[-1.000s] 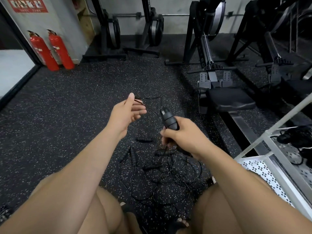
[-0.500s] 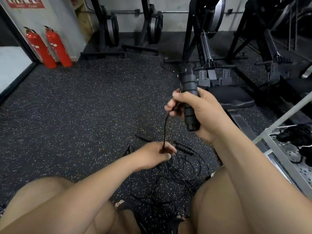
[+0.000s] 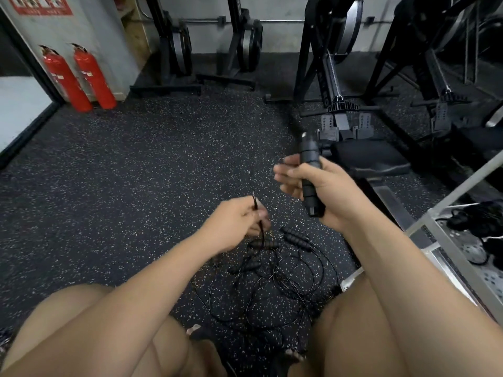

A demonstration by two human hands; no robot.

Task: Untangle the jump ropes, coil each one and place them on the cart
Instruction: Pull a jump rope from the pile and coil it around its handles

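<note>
Now the rower point(image 3: 353, 148) sits just behind my right hand point(image 3: 324, 194), which grips a rope handle point(image 3: 310, 170); my left hand point(image 3: 236, 224), pinching the cord point(image 3: 257, 210), has lifted above the tangle point(image 3: 285, 273).

Dim, flat indoor light; the brightest patch is the pale floor point(image 3: 19, 104) at far left. Edges bow with wide-angle distortion. The left hand point(image 3: 236, 224) and right hand point(image 3: 326, 191) seem slightly motion-blurred.

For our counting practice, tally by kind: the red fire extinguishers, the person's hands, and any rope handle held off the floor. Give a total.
Red fire extinguishers: 2
Hands: 2, left hand pinching the cord, right hand
Held rope handle: 1
Total: 5
</note>
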